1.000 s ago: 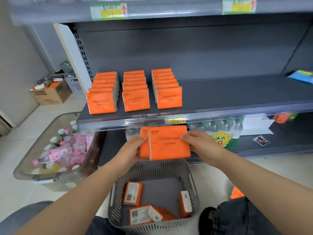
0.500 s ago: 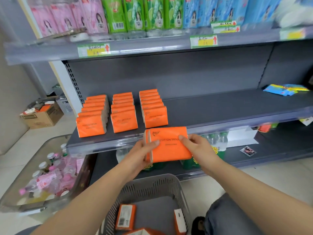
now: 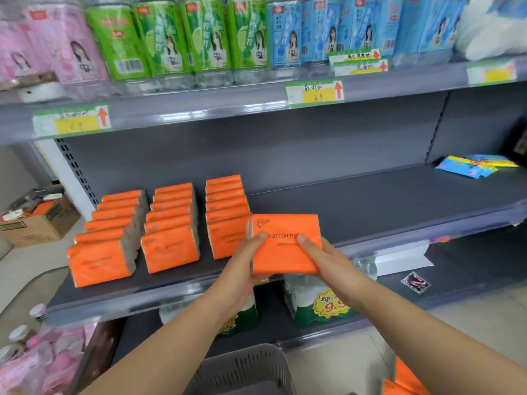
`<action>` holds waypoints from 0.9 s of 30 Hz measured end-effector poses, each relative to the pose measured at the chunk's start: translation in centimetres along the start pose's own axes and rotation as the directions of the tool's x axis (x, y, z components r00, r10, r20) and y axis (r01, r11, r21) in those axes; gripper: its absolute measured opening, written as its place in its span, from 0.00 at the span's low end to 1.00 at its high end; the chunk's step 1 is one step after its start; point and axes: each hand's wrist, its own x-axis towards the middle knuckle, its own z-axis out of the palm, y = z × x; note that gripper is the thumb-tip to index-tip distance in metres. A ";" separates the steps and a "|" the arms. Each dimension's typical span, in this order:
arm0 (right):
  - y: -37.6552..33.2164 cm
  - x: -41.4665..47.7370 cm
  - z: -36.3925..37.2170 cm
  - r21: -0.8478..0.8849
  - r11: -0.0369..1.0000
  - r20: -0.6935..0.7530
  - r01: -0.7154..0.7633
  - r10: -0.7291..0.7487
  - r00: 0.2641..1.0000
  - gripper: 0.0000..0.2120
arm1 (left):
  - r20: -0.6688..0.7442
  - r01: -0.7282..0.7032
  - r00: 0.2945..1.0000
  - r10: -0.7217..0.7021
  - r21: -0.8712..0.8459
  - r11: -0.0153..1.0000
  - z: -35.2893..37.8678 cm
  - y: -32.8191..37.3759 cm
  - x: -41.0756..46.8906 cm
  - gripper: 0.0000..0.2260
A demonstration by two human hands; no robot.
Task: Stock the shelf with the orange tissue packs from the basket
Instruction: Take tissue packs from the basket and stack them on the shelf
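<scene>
Clamped flat orange plastic-wrapped tissue pack [image 3: 285,249] between left hand [image 3: 242,265] and right hand [image 3: 323,259] over front edge of grey metal shelf [image 3: 370,201], beside three stocked rows [image 3: 171,232]. Could not tell what remained in grey slotted basket [image 3: 245,369].

The orange tissue pack [image 3: 286,243], marked "COTTON TIS…", is upright w/ label facing the camera, pinched between left hand [image 3: 245,260] & right hand [image 3: 316,255]. There's poss. a 2nd pack behind it. It's at the front edge of the grey shelf [image 3: 370,201], just right of 3 rows of standing orange packs [image 3: 171,232]. The grey slotted basket [image 3: 245,372] is below.
</scene>
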 end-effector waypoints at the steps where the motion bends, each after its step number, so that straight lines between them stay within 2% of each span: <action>1: 0.0 1.0 -0.6 -0.003 1.000 -0.009 0.004 -0.004 1.000 0.11 | 0.002 -0.008 1.000 0.008 0.039 0.999 0.3 0.1 1.1 0.24; 6: -0.4 5.8 -3.2 0.000 0.999 -0.012 0.034 -0.034 0.999 0.12 | -0.005 -0.037 0.999 0.039 0.205 0.978 1.4 0.5 6.6 0.24; 11: -0.7 10.1 -5.3 -0.038 0.998 -0.020 0.055 -0.056 0.998 0.15 | -0.092 -0.020 0.995 0.046 0.264 0.964 1.9 0.1 11.8 0.22; 15: -0.7 13.2 -6.3 0.009 1.000 -0.003 0.027 -0.027 1.000 0.17 | -0.149 -0.008 0.987 0.056 0.303 0.953 2.1 0.1 14.7 0.28; 20: -0.1 16.9 -6.9 -0.011 1.000 0.031 -0.008 0.008 0.999 0.17 | -0.221 0.030 0.974 0.040 0.305 0.952 1.3 -0.3 18.3 0.17; 27: 0.2 22.0 -6.8 -0.138 0.990 0.051 0.004 0.003 0.999 0.18 | -0.353 0.156 0.936 -0.005 0.400 0.903 -0.2 0.0 23.0 0.16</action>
